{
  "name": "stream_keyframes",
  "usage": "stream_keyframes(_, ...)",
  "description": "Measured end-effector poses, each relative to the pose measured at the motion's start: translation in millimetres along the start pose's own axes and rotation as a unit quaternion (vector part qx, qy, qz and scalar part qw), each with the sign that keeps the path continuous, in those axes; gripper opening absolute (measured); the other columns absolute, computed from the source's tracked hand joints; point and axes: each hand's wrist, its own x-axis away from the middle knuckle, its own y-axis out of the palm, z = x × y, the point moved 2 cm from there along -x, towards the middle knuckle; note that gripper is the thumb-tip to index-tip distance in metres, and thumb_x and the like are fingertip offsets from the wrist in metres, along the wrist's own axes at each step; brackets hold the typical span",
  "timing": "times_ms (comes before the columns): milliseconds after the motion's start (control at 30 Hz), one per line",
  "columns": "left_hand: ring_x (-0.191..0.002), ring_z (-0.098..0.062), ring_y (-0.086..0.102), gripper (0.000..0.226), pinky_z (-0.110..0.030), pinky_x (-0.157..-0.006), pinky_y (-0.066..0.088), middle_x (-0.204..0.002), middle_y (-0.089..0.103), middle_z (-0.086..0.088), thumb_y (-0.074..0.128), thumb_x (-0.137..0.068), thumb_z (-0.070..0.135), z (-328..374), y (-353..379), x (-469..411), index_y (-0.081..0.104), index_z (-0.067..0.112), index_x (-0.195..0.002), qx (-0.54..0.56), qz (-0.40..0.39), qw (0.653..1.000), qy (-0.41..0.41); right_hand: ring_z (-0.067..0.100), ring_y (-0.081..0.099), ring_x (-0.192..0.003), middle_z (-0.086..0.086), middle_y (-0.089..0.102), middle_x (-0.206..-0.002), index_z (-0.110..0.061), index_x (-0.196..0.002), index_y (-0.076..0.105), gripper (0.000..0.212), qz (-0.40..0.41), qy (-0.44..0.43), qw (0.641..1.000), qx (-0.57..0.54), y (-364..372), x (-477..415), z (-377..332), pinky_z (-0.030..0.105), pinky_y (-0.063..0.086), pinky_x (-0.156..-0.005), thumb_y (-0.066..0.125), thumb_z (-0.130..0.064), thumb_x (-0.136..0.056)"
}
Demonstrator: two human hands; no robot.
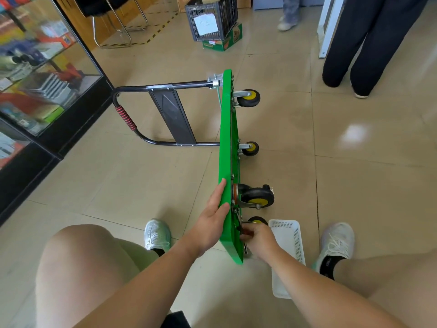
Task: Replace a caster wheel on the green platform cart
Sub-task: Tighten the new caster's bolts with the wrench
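Nearby, white basket (287, 242) beside cart (226, 138), right hand (257, 239) seemingly gripping tool (247, 232).

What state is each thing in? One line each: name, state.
green platform cart: tipped on edge, wheels facing right
handle: unfolded, sticking out left
left hand: open, flat against the cart
right hand: gripping a tool at the nearest caster
white basket: on the floor, looks empty
black crate: stacked on a green carton

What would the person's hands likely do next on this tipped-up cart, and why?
Probably turn the red-handled tool on the nearest caster to loosen it: the right hand grips it there, the left hand steadies the green cart on edge, a white basket stands ready.
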Motion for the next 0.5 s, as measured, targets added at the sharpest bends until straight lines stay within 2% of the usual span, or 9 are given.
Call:
stream_keyframes(100, -0.154, -0.011, 0.028, 0.055, -0.047, -0.128, 0.028, -0.166, 0.019, 0.027, 0.037, -0.1, 0.047, 1, 1, 1, 0.018, 0.088, -0.132, -0.006, -0.007, 1.0, 0.004, 0.015, 0.066, -0.11, -0.005, 0.073, -0.111, -0.017, -0.12, 0.072, 0.032, -0.001, -0.014, 0.999, 0.047, 2, 4, 6, 0.022, 0.047, -0.097, 0.061, -0.001, -0.094)
stream_keyframes(167, -0.154, -0.008, 0.027, 0.054, -0.046, -0.128, 0.027, -0.166, 0.02, 0.028, 0.037, -0.1, 0.047, 1, 1, 1, 0.018, 0.087, -0.133, -0.01, -0.006, 1.0, 0.007, 0.014, 0.065, -0.112, -0.003, 0.072, -0.117, -0.016, -0.124, 0.07, 0.033, -0.001, -0.011, 0.999, 0.049, 1, 10, 8, 0.024, 0.046, -0.102, 0.064, -0.005, -0.094)
stream_keyframes(233, -0.154, -0.007, 0.026, 0.055, -0.046, -0.129, 0.026, -0.166, 0.02, 0.028, 0.037, -0.1, 0.047, 1, 1, 0, 0.018, 0.086, -0.134, -0.013, -0.008, 1.0, 0.009, 0.012, 0.066, -0.109, -0.004, 0.074, -0.115, -0.02, -0.122, 0.072, 0.031, -0.01, -0.005, 0.999, 0.047, -1, 16, 6, 0.022, 0.048, -0.098, 0.065, -0.009, -0.094)
stream_keyframes(367, -0.154, -0.004, 0.023, 0.055, -0.044, -0.129, 0.025, -0.165, 0.018, 0.028, 0.036, -0.103, 0.043, 1, 0, 3, 0.016, 0.076, -0.143, -0.014, -0.015, 1.0, 0.016, 0.005, 0.067, -0.095, -0.01, 0.074, -0.104, -0.025, -0.114, 0.076, 0.024, -0.023, -0.002, 0.998, 0.058, 0, 30, -6, 0.009, 0.046, -0.073, 0.063, -0.014, -0.097)
stream_keyframes(467, -0.153, -0.002, 0.022, 0.055, -0.043, -0.13, 0.024, -0.164, 0.017, 0.027, 0.034, -0.111, 0.032, 0, -2, 2, 0.014, 0.067, -0.148, -0.019, -0.012, 1.0, 0.017, 0.005, 0.067, -0.093, -0.009, 0.075, -0.103, -0.024, -0.116, 0.075, 0.024, -0.009, 0.001, 0.999, 0.046, 3, 36, -13, 0.011, 0.046, -0.07, 0.062, -0.016, -0.097)
stream_keyframes(500, -0.153, -0.002, 0.022, 0.054, -0.043, -0.13, 0.023, -0.165, 0.017, 0.027, 0.034, -0.11, 0.034, 0, -2, 1, 0.014, 0.066, -0.148, -0.021, -0.013, 1.0, 0.018, 0.006, 0.068, -0.092, -0.008, 0.075, -0.103, -0.024, -0.116, 0.076, 0.024, -0.004, 0.002, 0.999, 0.042, 4, 39, -16, 0.013, 0.046, -0.071, 0.063, -0.017, -0.097)
